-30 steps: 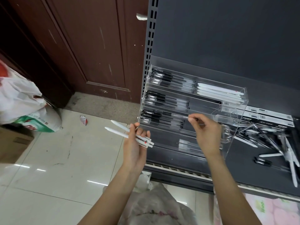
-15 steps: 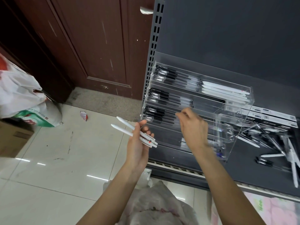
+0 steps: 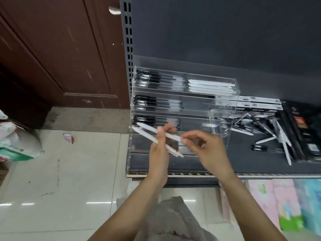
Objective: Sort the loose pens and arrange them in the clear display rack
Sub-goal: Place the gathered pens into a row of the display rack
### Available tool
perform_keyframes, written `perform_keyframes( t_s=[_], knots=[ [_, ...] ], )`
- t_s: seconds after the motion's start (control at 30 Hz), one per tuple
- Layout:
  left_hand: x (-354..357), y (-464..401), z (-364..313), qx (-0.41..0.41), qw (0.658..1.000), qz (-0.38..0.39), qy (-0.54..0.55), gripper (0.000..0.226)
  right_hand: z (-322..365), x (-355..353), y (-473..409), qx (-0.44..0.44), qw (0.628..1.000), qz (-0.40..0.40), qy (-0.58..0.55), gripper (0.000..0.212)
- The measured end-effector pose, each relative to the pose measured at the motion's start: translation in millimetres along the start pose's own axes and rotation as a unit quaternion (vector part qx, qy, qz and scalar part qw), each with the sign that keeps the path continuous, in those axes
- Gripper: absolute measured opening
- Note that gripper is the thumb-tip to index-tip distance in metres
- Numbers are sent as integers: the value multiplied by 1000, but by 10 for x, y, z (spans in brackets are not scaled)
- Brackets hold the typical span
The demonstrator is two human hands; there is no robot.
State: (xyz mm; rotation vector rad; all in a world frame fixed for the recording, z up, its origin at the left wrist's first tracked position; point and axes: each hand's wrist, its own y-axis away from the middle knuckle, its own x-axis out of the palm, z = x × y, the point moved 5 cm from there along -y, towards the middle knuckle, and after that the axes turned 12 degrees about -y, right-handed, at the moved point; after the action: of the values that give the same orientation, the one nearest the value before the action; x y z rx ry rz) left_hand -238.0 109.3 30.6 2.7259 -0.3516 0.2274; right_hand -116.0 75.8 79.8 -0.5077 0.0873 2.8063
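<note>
In front of the clear display rack, the left hand held two white pens in a closed grip, while the right hand pinched the upper pen's end. Loose pens lay right of the rack on the shelf.

- A dark brown wooden door fills the upper left, with a metal handle near its right edge.
- A pale tiled floor with a crumpled scrap of paper lying on it.
- A white and green sack sits at the left edge.
- A grey plastic bag lies at the bottom centre.
- Flat black boxes rest at the far right of the dark shelf.
- Pastel packages sit below the shelf, at the lower right.
</note>
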Motion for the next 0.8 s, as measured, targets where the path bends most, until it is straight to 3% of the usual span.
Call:
perform_keyframes(
  t_s=[0.13,0.23,0.37,0.63,0.73,0.8],
  knots=[
    [171,-21,90,-38,997,3,-70,51,-55,-916,-249,-75,974,-145,156,13],
    [252,-22,134,-58,998,-1,-36,36,-87,-1288,-547,-118,918,-164,340,5],
    [333,-93,131,-73,997,-35,-20,11,-113,-1144,-831,-172,874,-56,452,12],
    [463,-114,54,-68,994,-82,-1,12,-285,-1027,-1094,-100,813,170,547,20],
    [507,-114,20,-62,993,-97,-11,9,-291,-1013,-1098,-111,801,174,562,24],
    [554,-115,-4,-55,993,-100,-18,7,-225,-1059,-1001,-163,832,135,512,22]
  ],
)
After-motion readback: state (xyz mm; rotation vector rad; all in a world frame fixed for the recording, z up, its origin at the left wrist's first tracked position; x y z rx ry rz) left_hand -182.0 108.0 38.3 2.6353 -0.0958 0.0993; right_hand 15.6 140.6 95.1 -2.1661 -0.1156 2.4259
